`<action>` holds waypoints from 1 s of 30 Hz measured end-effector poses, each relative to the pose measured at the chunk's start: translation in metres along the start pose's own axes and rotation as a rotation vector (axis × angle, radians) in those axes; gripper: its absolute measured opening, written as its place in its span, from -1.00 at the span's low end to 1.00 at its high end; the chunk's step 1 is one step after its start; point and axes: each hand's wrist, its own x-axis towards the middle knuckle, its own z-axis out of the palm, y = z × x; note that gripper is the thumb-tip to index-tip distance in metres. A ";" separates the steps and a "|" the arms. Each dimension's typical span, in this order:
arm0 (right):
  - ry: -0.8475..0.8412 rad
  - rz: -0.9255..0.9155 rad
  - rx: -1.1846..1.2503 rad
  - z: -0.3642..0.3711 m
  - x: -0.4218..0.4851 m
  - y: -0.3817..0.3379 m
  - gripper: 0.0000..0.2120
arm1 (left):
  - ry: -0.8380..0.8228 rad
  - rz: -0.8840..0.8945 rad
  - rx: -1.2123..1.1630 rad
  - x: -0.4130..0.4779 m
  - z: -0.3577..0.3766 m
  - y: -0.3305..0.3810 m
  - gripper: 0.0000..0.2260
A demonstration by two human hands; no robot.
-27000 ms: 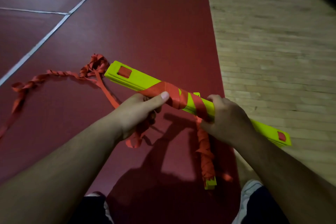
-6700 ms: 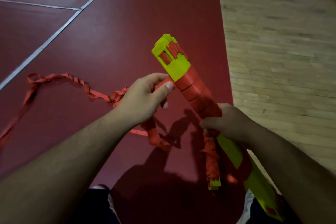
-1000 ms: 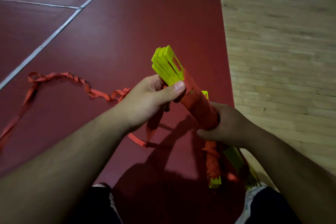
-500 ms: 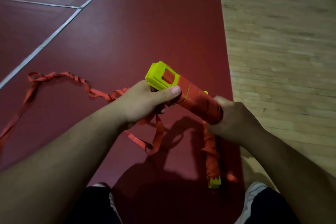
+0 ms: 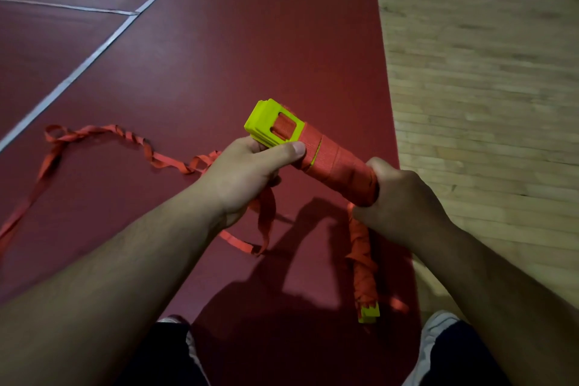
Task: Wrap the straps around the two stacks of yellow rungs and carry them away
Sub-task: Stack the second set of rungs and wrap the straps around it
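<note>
I hold a stack of yellow rungs (image 5: 272,122) in the air, its far end pointing up and left and its middle covered by tight turns of orange strap (image 5: 340,168). My left hand (image 5: 247,172) grips the stack near that far end, thumb across the wrapping, with loose strap hanging below the palm. My right hand (image 5: 402,200) grips the wrapped part lower down and hides the near end. The free strap tail (image 5: 103,135) trails left across the floor. A second bundle (image 5: 363,273), twisted in orange strap with a yellow tip, lies on the floor under my right wrist.
The floor is a dark red mat (image 5: 219,56) with white lines (image 5: 94,53). Light wooden flooring (image 5: 485,88) begins along the mat's right edge. My two shoes (image 5: 438,332) show at the bottom, either side of the floor bundle.
Over the last second the stack tipped down from nearly upright to a flatter slant, and my left hand slid along with the strap. The wrapping reaches further along the rungs than 6.7 s ago.
</note>
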 end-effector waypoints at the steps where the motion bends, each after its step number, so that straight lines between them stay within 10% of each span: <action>1: 0.000 0.005 -0.001 0.000 0.000 0.000 -0.65 | 0.013 0.007 0.010 -0.001 0.001 0.001 -0.57; 10: 0.080 -0.037 -0.031 0.001 0.000 0.002 -0.70 | 0.041 0.093 0.085 0.001 -0.005 -0.002 -0.82; 13: 0.074 -0.056 -0.064 0.001 0.001 0.001 -0.71 | 0.032 0.118 0.067 0.001 -0.007 -0.002 -0.56; 17: 0.075 -0.080 -0.044 0.001 0.001 0.000 -0.67 | 0.047 0.109 0.030 -0.001 -0.005 -0.003 -0.92; 30: -0.249 -0.147 0.276 0.001 -0.005 -0.001 -0.71 | -0.083 0.242 -0.009 -0.005 -0.002 0.004 -0.92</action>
